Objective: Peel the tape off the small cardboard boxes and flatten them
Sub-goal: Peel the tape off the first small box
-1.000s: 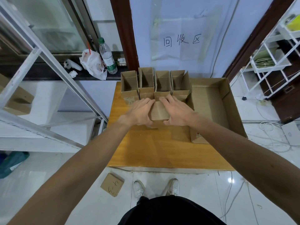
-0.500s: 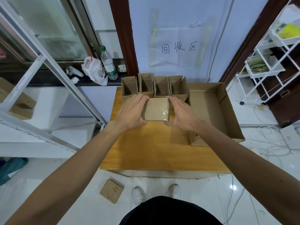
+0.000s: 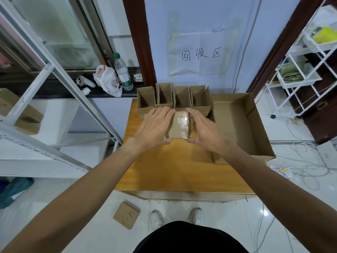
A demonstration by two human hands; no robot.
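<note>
1. We see both forearms bare right to the near edge of the view, the left arm point(image 3: 87, 179) and the right arm point(image 3: 264, 176).
2. The left hand point(image 3: 155, 126) and right hand point(image 3: 204, 130) are bare too.
3. A plain black garment point(image 3: 189, 238) fills the near centre.
4. Beyond it we see two white lace-up shoes, the left shoe point(image 3: 156, 219) and the right shoe point(image 3: 197, 216).

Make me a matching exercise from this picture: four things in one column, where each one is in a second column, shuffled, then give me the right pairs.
Things
1. taped small box
2. plastic bottle
3. marked cardboard piece
4. large shallow carton

Places
A. on the floor, beside the shoes
B. on the right side of the table
C. held between the left hand and right hand
D. on the dark window ledge

Pairs: 1-C, 2-D, 3-A, 4-B
</note>
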